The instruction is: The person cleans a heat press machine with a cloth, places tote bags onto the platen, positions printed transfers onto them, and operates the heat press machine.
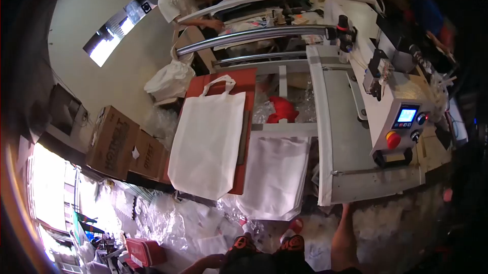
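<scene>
A white tote bag (206, 144) lies flat on a red board (246, 83), its handle loop toward the far end. Beside it, several white bags or cloth pieces (274, 175) are layered on a lower support. My right forearm (345, 241) reaches up to the front edge of a large press machine (351, 121); my right hand is hidden at that edge, so its fingers do not show. My left forearm (203, 264) is low at the bottom, near my legs, with the hand and fingers not clearly visible.
The machine carries a control panel (406, 116) with a lit screen and a red button (392, 139). Metal rails (254, 37) cross behind. Cardboard boxes (114, 144) stand left, clear plastic (178, 218) covers the floor, and a red case (146, 252) sits lower left. Another person (178, 2) works behind.
</scene>
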A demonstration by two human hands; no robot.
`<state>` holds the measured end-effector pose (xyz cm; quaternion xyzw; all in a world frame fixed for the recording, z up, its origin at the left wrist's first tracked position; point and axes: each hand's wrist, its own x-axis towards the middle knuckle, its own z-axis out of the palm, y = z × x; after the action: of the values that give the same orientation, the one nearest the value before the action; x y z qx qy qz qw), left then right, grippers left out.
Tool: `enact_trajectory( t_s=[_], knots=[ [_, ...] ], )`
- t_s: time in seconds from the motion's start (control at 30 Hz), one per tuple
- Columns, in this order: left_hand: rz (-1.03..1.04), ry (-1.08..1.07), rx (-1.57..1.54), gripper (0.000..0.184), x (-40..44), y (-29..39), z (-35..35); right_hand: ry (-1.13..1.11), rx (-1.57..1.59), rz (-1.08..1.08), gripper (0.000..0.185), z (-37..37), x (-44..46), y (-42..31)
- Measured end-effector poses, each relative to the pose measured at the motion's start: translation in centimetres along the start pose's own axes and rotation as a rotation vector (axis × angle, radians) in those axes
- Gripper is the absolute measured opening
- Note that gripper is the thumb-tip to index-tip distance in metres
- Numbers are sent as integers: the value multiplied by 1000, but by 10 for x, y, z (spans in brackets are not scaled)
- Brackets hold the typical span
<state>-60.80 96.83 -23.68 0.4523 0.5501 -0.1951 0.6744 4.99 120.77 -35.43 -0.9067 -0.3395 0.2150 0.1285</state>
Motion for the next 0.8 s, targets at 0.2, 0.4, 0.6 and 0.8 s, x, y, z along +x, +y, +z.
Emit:
enact_trajectory(
  t_s=[0.2,0.4,0.6,0.8],
  knots=[
    [199,-197,436,45,-46,78,-50,139,96,-659,12,-96,-161,-103],
    [542,426,189,62,-123,191,-141,-265,141,-945,13,-175,-305,-235],
    [1126,656,102,82,-137,199,-185,-488,309,-1065,12,-184,-387,-363],
    [922,769,-211,52,-203,101,-198,-733,173,-1060,30,-149,-427,-457]
  ],
)
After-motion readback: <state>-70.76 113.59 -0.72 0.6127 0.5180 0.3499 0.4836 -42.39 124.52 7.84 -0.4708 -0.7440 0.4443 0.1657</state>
